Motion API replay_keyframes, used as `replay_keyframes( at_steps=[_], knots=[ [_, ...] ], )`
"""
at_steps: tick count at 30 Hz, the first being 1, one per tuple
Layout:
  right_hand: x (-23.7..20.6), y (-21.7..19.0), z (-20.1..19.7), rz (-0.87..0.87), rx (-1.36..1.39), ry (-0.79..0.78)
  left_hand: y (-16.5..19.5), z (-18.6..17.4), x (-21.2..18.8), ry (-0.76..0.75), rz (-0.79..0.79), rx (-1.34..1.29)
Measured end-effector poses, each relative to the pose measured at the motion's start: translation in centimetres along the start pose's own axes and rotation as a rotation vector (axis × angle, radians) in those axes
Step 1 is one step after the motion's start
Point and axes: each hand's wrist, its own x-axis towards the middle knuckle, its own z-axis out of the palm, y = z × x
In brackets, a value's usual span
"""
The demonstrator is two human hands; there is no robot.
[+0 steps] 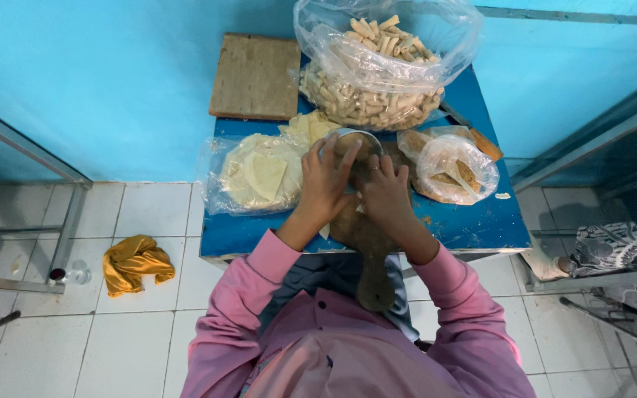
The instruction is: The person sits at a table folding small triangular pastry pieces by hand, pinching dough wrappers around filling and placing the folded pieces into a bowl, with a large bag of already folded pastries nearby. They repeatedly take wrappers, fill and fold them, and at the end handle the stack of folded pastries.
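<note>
On the table [473, 221] we see a bag of rolls [377, 74] at the back, a board [256, 77] to its left. Nearer, wrappers [259, 173] lie left, a small bag [455, 169] right, a bowl [355, 140] between. Both hands [355, 188] rest side by side on a paddle board [370, 250]. A cloth [136, 263] lies on the floor, left.

Both hands [355, 184] together (fingers [340, 158] curled)
</note>
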Motion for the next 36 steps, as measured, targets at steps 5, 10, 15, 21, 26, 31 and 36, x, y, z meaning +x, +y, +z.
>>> replay_keyframes(
  at_steps=[5,10,15,21,26,31,36],
  knots=[
    [0.0,1.1,-2.2,0.127,0.301,-0.042,-0.3,0.2,0.3,0.003,-0.072,-0.055],
    [-2.4,3.6,-3.8,0.184,0.687,0.087,-1.3,0.6,1.0,0.029,-0.239,-0.109],
    [-5.4,4.8,-2.4,0.221,0.691,0.015,-1.1,0.4,0.2,0.086,-0.22,0.093],
    [-6.3,4.4,0.4,0.196,0.553,-0.056,4.5,1.4,-3.6,0.031,-0.011,-0.117],
    [-6.0,2.3,-0.3,0.153,0.089,-0.035,6.3,1.7,-5.2,-0.027,-0.048,-0.174],
    [-5.5,2.5,-1.6,0.089,-0.159,-0.028,6.4,1.2,-5.1,-0.03,-0.049,-0.159],
    [-6.2,2.7,-1.5,0.037,-0.023,-0.04,6.6,0.9,-5.0,-0.031,-0.055,-0.164]
  ],
)
